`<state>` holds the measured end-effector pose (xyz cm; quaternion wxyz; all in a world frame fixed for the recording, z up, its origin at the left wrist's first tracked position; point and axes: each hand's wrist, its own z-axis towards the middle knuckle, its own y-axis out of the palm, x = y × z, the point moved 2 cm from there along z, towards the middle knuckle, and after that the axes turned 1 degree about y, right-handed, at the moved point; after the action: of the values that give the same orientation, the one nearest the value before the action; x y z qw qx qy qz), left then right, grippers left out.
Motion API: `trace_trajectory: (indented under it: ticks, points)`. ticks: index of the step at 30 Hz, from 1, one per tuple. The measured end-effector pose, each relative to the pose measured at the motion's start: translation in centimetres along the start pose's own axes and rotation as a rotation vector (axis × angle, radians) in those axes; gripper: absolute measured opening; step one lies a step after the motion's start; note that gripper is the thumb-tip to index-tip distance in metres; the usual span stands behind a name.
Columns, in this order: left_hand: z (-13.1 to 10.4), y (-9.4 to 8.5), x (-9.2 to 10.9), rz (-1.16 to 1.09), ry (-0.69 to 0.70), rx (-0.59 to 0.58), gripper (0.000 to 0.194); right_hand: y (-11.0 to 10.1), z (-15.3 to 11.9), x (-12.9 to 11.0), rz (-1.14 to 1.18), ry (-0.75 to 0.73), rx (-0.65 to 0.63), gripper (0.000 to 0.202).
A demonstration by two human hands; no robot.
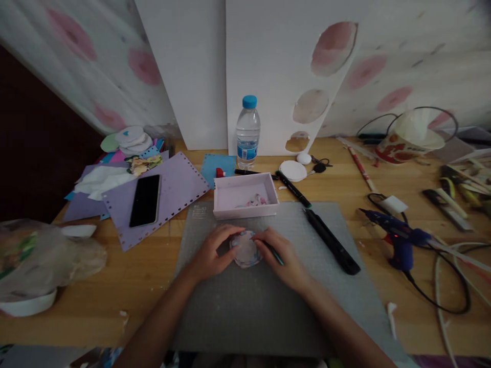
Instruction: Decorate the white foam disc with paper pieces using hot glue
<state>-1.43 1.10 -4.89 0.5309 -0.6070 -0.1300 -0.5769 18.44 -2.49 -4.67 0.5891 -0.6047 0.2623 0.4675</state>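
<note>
A small round disc [247,249], pale with a bluish-pink patterned rim, is between my hands over the grey cutting mat [253,306]. My left hand [215,250] grips its left edge between thumb and fingers. At the disc's upper right edge, the fingers of my right hand [282,255] are closed. A thin dark teal tool [276,255] lies in the right hand, its end showing below the fingers; its exact kind is hidden. Just beyond the hands stands a pale pink open box [245,208] with small pink-and-white patterned pieces [257,200] inside.
On the right lie a black utility knife [332,243], a black marker [293,189] and a blue glue gun [399,237] with its cord. A water bottle [248,134] stands behind the box. To the left, a phone [144,201] rests on purple card [180,179].
</note>
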Motion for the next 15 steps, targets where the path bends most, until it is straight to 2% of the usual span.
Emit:
trace_trajectory:
  ticks: [4,9,15]
  points:
    - [0.29,-0.13,0.22,0.045,0.011,0.040,0.033,0.21,0.08,-0.07,-0.014,-0.014,-0.007,0.009]
    - [0.59,-0.20,0.11,0.062,-0.016,0.087,0.012,0.21,0.03,-0.10,0.016,-0.028,0.018,0.007]
    - [0.53,-0.15,-0.08,0.040,0.020,0.097,0.010,0.22,-0.04,-0.16,0.023,-0.027,0.053,0.006]
